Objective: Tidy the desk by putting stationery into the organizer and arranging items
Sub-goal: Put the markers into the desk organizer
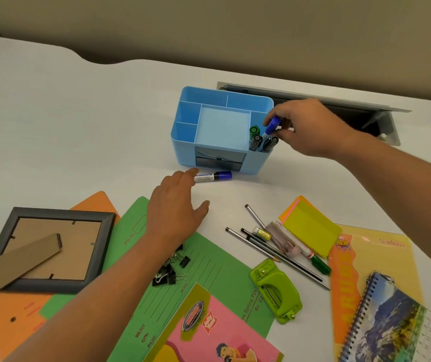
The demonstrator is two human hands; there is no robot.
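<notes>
Above the organizer point(180, 142), right hand point(311, 128) pinches a blue marker point(272, 125); left hand point(175, 206) spread; booklet point(210, 333) reads "Jolly Time".

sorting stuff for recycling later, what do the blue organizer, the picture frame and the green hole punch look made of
Blue organizer: moulded plastic, seemingly; even colour, rounded corners, soft sheen.
Picture frame: grey matte rim, painted wood or plastic, unclear; its backing board looks like brown matte fibreboard or cardboard.
Hole punch: glossy lime shell, plastic or painted metal, with shiny metal rivets.
</notes>
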